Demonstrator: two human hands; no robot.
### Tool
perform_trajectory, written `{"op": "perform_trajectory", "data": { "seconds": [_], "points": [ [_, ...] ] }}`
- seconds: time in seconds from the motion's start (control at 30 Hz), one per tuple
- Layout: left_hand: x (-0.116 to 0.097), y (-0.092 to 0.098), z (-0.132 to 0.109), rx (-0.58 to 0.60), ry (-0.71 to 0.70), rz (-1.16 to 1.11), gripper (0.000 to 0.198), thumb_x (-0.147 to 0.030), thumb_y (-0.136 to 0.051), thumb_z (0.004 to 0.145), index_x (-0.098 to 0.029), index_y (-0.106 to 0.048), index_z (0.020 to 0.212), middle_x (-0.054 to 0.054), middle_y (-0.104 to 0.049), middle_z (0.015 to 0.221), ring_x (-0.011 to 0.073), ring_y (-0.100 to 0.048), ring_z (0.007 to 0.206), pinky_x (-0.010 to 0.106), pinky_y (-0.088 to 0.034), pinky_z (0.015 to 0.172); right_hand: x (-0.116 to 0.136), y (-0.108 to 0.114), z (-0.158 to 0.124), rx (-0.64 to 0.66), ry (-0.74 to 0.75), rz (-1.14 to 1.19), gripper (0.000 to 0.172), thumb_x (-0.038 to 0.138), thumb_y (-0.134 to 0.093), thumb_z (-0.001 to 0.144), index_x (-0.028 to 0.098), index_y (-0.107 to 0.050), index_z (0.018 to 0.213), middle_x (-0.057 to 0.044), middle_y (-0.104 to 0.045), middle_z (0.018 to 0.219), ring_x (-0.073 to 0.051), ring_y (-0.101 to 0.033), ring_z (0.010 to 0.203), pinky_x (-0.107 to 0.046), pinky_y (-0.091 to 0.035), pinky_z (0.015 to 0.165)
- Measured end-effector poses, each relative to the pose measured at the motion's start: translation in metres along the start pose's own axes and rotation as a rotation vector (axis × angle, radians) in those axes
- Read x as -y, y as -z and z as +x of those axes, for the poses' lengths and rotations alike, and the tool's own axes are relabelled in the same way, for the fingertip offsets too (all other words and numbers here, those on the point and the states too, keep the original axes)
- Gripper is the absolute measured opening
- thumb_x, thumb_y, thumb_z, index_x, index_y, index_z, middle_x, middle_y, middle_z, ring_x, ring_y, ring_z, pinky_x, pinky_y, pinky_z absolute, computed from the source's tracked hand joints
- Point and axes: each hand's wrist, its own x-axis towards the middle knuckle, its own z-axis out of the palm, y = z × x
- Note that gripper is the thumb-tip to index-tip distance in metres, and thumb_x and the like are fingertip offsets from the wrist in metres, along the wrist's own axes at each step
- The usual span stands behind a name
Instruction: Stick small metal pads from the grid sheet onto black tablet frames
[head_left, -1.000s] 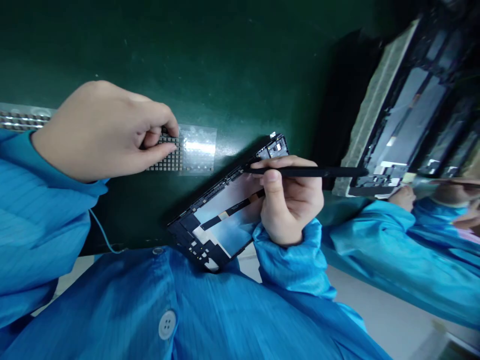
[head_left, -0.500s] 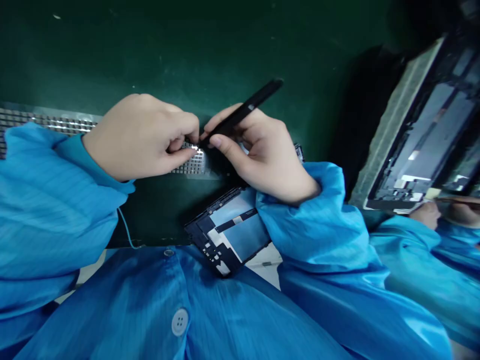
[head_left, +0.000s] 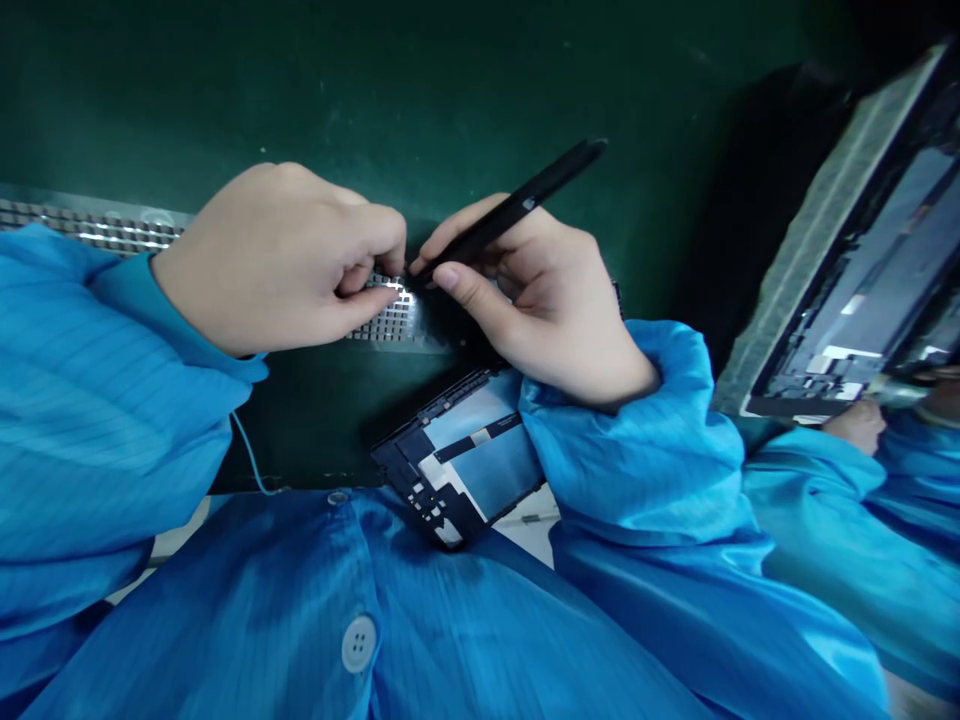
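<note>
My left hand lies over a clear sheet carrying rows of small silvery pads. Its thumb and curled index finger are closed at the sheet's right end; exactly what they pinch there is hidden. In my right hand, held like a pen, are slim black tweezers. Their tip points down-left and meets the sheet's end beside my left fingertips. Below my right wrist, a phone frame with a black and blue-grey inside leans tilted at the bench edge, partly covered by my sleeve.
The dark green bench stretches beyond my hands. To the right, a foam-edged tray holds more phone frames. A co-worker's hand and blue sleeve are close by it. A thin blue cord hangs from my left sleeve.
The view has shifted slightly. My right hand and the tweezers appear a little further right and up; both hands keep the same grip at the sheet's end.
</note>
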Motion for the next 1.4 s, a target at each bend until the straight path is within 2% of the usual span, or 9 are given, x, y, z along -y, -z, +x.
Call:
{"op": "perform_trajectory", "data": {
  "seconds": [0.13,0.23,0.33,0.47,0.7,0.87,1.0,1.17,1.4],
  "points": [
    [0.002,0.000,0.000,-0.023,-0.023,-0.025,0.042,-0.055,-0.047,0.100,-0.030,-0.079,0.110,0.003,-0.072,0.079,0.0273,-0.073,0.083,0.045,-0.059,0.090,-0.005,0.004,-0.005,-0.008,0.010,0.064,0.035,0.067,-0.077,0.104,0.032,-0.079,0.108,-0.002,-0.087,0.111,-0.024,-0.082,0.099,-0.041,-0.073,0.097],
    [0.003,-0.001,-0.001,-0.038,-0.027,-0.063,0.047,-0.055,-0.045,0.102,-0.026,-0.081,0.109,0.003,-0.071,0.079,0.0244,-0.071,0.082,0.044,-0.061,0.093,-0.007,0.006,-0.029,-0.290,0.021,0.184,0.016,0.048,-0.080,0.107,0.034,-0.082,0.112,-0.001,-0.086,0.105,-0.021,-0.078,0.084,-0.037,-0.068,0.077],
    [0.004,-0.002,-0.002,-0.068,-0.070,-0.061,0.055,-0.058,-0.040,0.104,-0.023,-0.082,0.108,0.004,-0.071,0.078,0.0223,-0.067,0.076,0.046,-0.062,0.090,-0.008,0.004,-0.067,-0.645,0.034,0.140,0.008,0.037,-0.080,0.106,0.033,-0.084,0.111,-0.002,-0.081,0.098,-0.021,-0.076,0.085,-0.037,-0.066,0.077],
    [0.005,-0.003,-0.004,-0.104,-0.066,-0.061,0.059,-0.064,-0.038,0.106,-0.023,-0.081,0.106,0.004,-0.069,0.077,0.0199,-0.062,0.073,0.042,-0.058,0.085,-0.018,-0.007,-0.098,-0.775,0.036,0.062,0.008,0.037,-0.079,0.106,0.029,-0.081,0.109,-0.002,-0.078,0.098,-0.020,-0.077,0.084,-0.037,-0.064,0.075],
    [0.005,-0.002,-0.008,-0.117,0.001,-0.070,0.061,-0.072,-0.041,0.105,-0.027,-0.081,0.107,0.001,-0.068,0.077,0.0198,-0.062,0.072,0.039,-0.049,0.080,-0.038,-0.009,-0.104,-0.745,0.060,-0.061,0.008,0.036,-0.074,0.108,0.034,-0.078,0.115,-0.005,-0.080,0.102,-0.027,-0.080,0.089,-0.046,-0.070,0.080],
    [0.003,-0.001,-0.007,-0.125,-0.050,-0.057,0.056,-0.063,-0.043,0.107,-0.023,-0.081,0.106,0.002,-0.069,0.075,0.0180,-0.060,0.068,0.038,-0.052,0.078,-0.013,0.005,-0.105,-0.553,0.122,-0.234,0.020,0.025,-0.077,0.104,0.037,-0.082,0.120,-0.007,-0.085,0.107,-0.032,-0.082,0.097,-0.054,-0.068,0.089],
    [0.002,0.001,-0.003,-0.094,-0.052,-0.048,0.056,-0.063,-0.039,0.102,-0.027,-0.081,0.105,0.002,-0.069,0.073,0.0203,-0.063,0.069,0.041,-0.056,0.081,0.015,0.007,-0.072,-0.387,0.078,-0.056,0.015,0.028,-0.079,0.107,0.033,-0.080,0.121,-0.004,-0.086,0.113,-0.028,-0.084,0.105,-0.049,-0.070,0.097],
    [0.002,0.000,0.000,-0.065,-0.045,-0.033,0.043,-0.056,-0.044,0.100,-0.030,-0.077,0.106,0.000,-0.067,0.072,0.0201,-0.061,0.067,0.040,-0.053,0.081,0.004,-0.003,-0.021,-0.068,0.050,0.085,0.022,0.050,-0.081,0.106,0.031,-0.077,0.115,-0.004,-0.086,0.114,-0.026,-0.084,0.106,-0.046,-0.074,0.101],
    [0.006,-0.006,0.001,-0.089,-0.069,0.010,0.027,-0.048,-0.065,0.096,-0.027,-0.079,0.104,-0.005,-0.068,0.073,0.0206,-0.071,0.075,0.035,-0.060,0.087,-0.001,-0.011,-0.022,-0.094,-0.005,0.080,0.034,0.059,-0.078,0.106,0.027,-0.076,0.117,-0.006,-0.086,0.117,-0.026,-0.083,0.108,-0.045,-0.073,0.107]
  ]
}}
